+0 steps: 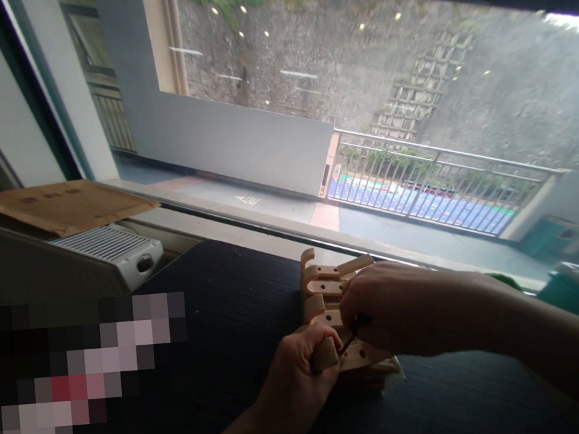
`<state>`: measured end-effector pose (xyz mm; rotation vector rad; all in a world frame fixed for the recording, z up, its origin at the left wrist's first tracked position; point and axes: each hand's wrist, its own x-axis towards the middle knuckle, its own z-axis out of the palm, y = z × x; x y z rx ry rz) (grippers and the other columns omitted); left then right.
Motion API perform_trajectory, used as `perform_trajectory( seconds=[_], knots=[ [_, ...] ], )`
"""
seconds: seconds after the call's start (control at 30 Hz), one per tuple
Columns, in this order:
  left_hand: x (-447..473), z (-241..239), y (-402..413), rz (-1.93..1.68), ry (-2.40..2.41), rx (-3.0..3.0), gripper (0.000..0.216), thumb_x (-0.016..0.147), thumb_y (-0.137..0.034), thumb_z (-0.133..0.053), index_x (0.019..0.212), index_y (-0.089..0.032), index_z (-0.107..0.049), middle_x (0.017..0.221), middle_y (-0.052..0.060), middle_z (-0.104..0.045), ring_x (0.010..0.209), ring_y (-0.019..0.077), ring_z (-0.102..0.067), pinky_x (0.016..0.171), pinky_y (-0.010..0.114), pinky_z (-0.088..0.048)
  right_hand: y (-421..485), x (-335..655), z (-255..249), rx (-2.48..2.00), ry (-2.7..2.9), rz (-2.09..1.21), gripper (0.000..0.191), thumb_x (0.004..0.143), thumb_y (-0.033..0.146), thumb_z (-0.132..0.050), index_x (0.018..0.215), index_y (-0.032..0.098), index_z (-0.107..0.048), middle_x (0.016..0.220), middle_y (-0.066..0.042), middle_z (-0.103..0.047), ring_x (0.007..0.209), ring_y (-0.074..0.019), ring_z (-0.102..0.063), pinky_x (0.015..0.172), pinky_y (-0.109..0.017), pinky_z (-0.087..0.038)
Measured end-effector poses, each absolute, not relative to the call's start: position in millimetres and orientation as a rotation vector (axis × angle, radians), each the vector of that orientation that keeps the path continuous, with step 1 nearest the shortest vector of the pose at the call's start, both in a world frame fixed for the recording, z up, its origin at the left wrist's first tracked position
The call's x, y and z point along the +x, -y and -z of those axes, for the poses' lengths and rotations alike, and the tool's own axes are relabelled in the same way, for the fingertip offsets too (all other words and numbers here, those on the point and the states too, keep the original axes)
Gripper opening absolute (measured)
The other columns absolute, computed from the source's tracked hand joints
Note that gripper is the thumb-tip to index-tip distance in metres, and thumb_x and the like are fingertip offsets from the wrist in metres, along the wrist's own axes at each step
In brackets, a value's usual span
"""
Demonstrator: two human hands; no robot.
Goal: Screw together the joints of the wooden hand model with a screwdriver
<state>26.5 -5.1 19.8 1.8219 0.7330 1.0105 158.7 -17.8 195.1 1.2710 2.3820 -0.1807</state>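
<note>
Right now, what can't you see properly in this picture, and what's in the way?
All in the head view:
1. The held end of the dark tool: the right hand covers it.
2. The tool's tip: too small and dark to tell whether it sits in a hole.
3. Part of the wooden frame: behind the right hand and the left hand.
4. Printing on the brown envelope: too blurred to read.

We see pale tan wooden pieces (pixel 320 286) dotted with dark round holes, and a blackish tool (pixel 348 341). Our tabletop (pixel 227 315) is black, finely streaked like wood grain. We note a brown envelope (pixel 68 211) with darker printed characters and a white grille (pixel 94 247) striped with dark slots. We find a plain grey wall (pixel 223 132), a silvery railing (pixel 422 186) and blue ground (pixel 454 205) with white marks and green edging.
</note>
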Motion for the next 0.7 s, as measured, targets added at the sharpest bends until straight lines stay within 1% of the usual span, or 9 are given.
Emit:
perform_trajectory(
  seconds=[0.1,0.17,0.23,0.3,0.37,0.43,0.53,0.6,0.7],
  knots=[
    [26.8,-19.8,5.5,-1.022,-0.742,1.824,0.010,0.075,-0.007,-0.057,0.071,-0.016,-0.059,0.070,-0.002,-0.058,0.064,0.0102,-0.052,0.059,0.017,-0.041,13.0,163.0,-188.5,1.305,-2.455,0.220,0.020,0.075,0.019,-0.049,0.056,0.015,-0.053,0.051,0.004,-0.045,0.046,-0.0055,-0.034,0.044,-0.022,-0.021],
    [27.2,-20.6,5.5,-1.033,-0.748,1.830,0.010,0.074,-0.007,-0.057,0.071,-0.016,-0.059,0.069,-0.002,-0.058,0.064,0.0101,-0.052,0.059,0.017,-0.041,12.8,164.7,-187.9,1.375,-2.444,0.192,0.026,0.079,0.026,-0.047,0.056,0.015,-0.054,0.048,0.004,-0.043,0.043,-0.0058,-0.031,0.043,-0.023,-0.020],
    [27.5,-21.6,5.1,-1.034,-0.756,1.833,0.010,0.074,-0.007,-0.057,0.069,-0.016,-0.059,0.068,-0.002,-0.057,0.063,0.0100,-0.052,0.058,0.017,-0.041,15.1,164.3,-191.6,1.381,-2.439,0.178,0.022,0.077,0.028,-0.050,0.061,0.016,-0.059,0.053,0.003,-0.049,0.045,-0.0065,-0.035,0.044,-0.023,-0.022],
    [27.7,-22.5,4.5,-1.032,-0.752,1.834,0.010,0.075,-0.008,-0.056,0.068,-0.016,-0.058,0.068,-0.002,-0.057,0.063,0.0101,-0.052,0.058,0.017,-0.041,18.5,162.7,-197.8,1.330,-2.464,0.196,0.010,0.073,0.024,-0.056,0.074,0.017,-0.064,0.067,0.001,-0.058,0.053,-0.0078,-0.042,0.048,-0.022,-0.026],
    [27.8,-22.8,4.1,-1.029,-0.745,1.835,0.011,0.076,-0.008,-0.056,0.068,-0.016,-0.058,0.069,-0.002,-0.057,0.064,0.0104,-0.052,0.059,0.017,-0.041,20.9,161.9,-202.3,1.310,-2.445,0.203,0.013,0.072,0.017,-0.057,0.082,0.018,-0.065,0.076,0.000,-0.061,0.059,-0.0090,-0.046,0.050,-0.021,-0.028],
    [27.7,-22.5,4.3,-1.026,-0.745,1.838,0.010,0.075,-0.008,-0.057,0.069,-0.016,-0.058,0.070,-0.002,-0.058,0.065,0.0106,-0.053,0.060,0.017,-0.042,20.6,162.9,-201.9,1.322,-2.423,0.196,0.010,0.075,0.013,-0.054,0.075,0.016,-0.064,0.073,0.000,-0.061,0.060,-0.0090,-0.047,0.052,-0.021,-0.029],
    [27.3,-21.5,4.9,-1.025,-0.749,1.840,0.010,0.075,-0.007,-0.057,0.071,-0.016,-0.059,0.071,-0.001,-0.059,0.065,0.0105,-0.053,0.060,0.017,-0.042,16.2,167.4,-192.7,1.332,-2.553,0.206,0.018,0.080,0.018,-0.051,0.063,0.015,-0.056,0.071,0.000,-0.059,0.061,-0.0085,-0.045,0.057,-0.022,-0.030],
    [27.1,-21.3,5.3,-1.031,-0.744,1.838,0.010,0.075,-0.007,-0.057,0.072,-0.016,-0.060,0.072,-0.002,-0.060,0.065,0.0103,-0.054,0.060,0.016,-0.042,13.5,171.0,-185.6,1.371,-2.632,0.207,0.022,0.081,0.024,-0.050,0.062,0.015,-0.054,0.068,0.001,-0.056,0.057,-0.0072,-0.041,0.055,-0.022,-0.028],
    [27.1,-22.3,5.6,-1.031,-0.749,1.832,0.010,0.074,-0.007,-0.057,0.073,-0.016,-0.061,0.071,-0.002,-0.059,0.064,0.0097,-0.053,0.059,0.016,-0.041,14.9,173.2,-182.6,1.471,-2.569,0.156,0.024,0.082,0.028,-0.049,0.063,0.016,-0.058,0.058,0.004,-0.049,0.048,-0.0059,-0.033,0.049,-0.023,-0.021]
  ],
)
